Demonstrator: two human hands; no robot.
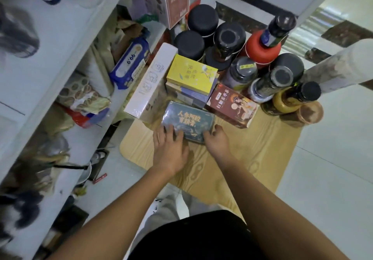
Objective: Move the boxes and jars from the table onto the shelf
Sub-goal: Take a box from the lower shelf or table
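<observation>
**Both grips at the teal box, shelf off to the left**

The teal box [188, 125] lies flat at the front of the table [252, 148], just ahead of the person. Its long axis runs left to right, so one end faces each hand. The left grip [169, 151] has its fingers spread and laid flat over the near left corner, pressing on the top rather than closing round it. The right grip [217, 140] curls round the near right corner with the thumb up on top. The box sits between the two, touching both.

The shelf [40, 68] stands along the person's left, so the left grip is the nearer one. The likely carry is a sideways swing to the left, with the box's left end leading.

Count on the table:
- **Boxes:** at least seven. These are the teal box, a brown box [232, 106], a long white box [151, 82], a yellow box [191, 74] topping a stack of at least two more, and a tall box [177, 3] at the back.
- **Jars:** roughly ten jars [229, 36] and bottles, most dark-lidded. They overlap too much for an exact count.
</observation>
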